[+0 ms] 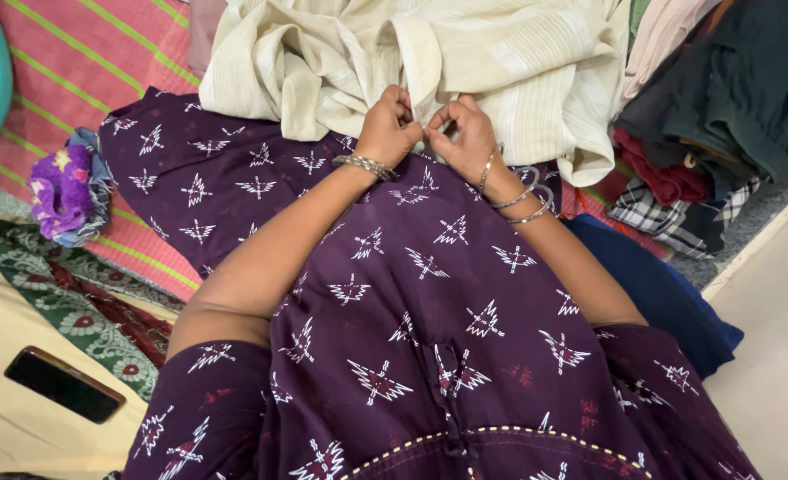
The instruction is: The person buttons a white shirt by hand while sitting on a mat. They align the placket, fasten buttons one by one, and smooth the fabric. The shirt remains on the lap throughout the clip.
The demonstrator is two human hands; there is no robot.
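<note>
Striped pink mat [83, 62] underneath, upper left. Cream garment [429, 62] at top centre; left hand [387, 127] and right hand [463, 133] both pinch its lower edge. Likely soft, light, limp; best gripped at hem.

Striped mat [74, 62] on the floor, covered with clothes.

The red mat with green stripes carries a cream cloth [465, 62], a purple patterned garment [198, 178] and a small bunched violet cloth [63, 191]. A heap of dark clothes [723, 116] lies at the right beside the pale floor [776, 356]. A phone [63, 384] lies on a cream sheet [3, 338].
</note>
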